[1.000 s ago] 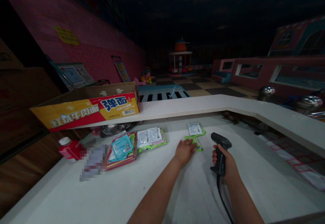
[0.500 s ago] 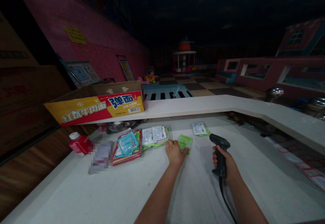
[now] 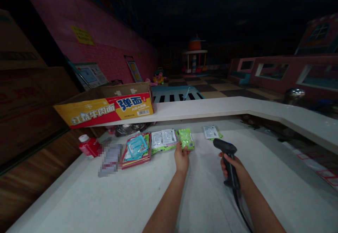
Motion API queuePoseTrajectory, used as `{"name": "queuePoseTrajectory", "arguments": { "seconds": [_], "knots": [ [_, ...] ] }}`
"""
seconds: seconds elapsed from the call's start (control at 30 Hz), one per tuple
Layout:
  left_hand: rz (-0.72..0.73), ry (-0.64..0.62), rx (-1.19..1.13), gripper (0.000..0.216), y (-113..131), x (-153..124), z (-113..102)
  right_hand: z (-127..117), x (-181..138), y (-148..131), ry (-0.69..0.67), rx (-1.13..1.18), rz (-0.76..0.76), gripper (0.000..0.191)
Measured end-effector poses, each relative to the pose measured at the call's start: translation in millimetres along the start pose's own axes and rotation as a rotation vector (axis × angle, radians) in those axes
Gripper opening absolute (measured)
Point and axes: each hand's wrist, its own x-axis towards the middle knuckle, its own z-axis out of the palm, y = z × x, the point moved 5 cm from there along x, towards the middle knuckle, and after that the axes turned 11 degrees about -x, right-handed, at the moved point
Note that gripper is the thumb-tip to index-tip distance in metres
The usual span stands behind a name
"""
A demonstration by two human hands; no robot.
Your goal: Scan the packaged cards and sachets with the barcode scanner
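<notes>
Green foil marks the small packet that is pinched at its near edge by the left hand, fingers closed on it, the packet lying just above the white counter and touching the right end of a row of other packets. Directly to its left a pair of white sachets is laid on a green and pink pile, and further left a stack of red-edged packs topped by a blue packet is seen. A blurred flat item and a red bottle with a white cap are set at the far left of the counter. To the right of the green packet, well apart, a single white and green sachet is left alone. A black barcode scanner is gripped upright by the right hand, wrapped firmly round its handle, with a dark cable trailing toward the viewer. Above the work surface a raised white ledge is run along the back and bent to the right; on its left end a yellow and red cardboard box is rested, open at the top. Beyond, a dim room is seen: a pink brick-patterned wall with posters at the left, a chequered floor, a small carousel toy in the distance and pink playhouse fronts at the right.
</notes>
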Motion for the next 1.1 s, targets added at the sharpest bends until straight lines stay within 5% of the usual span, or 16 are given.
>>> {"name": "queuePoseTrajectory", "arguments": {
  "seconds": [0.27, 1.1],
  "knots": [
    [0.084, 0.074, 0.033, 0.019, 3, 0, -6, 16, -14, 1, -0.192, -0.154, 0.011, 0.038],
    [0.104, 0.087, 0.024, 0.017, 10, -1, -7, 15, -14, 3, -0.214, -0.187, 0.03, 0.039]
  ]
}}
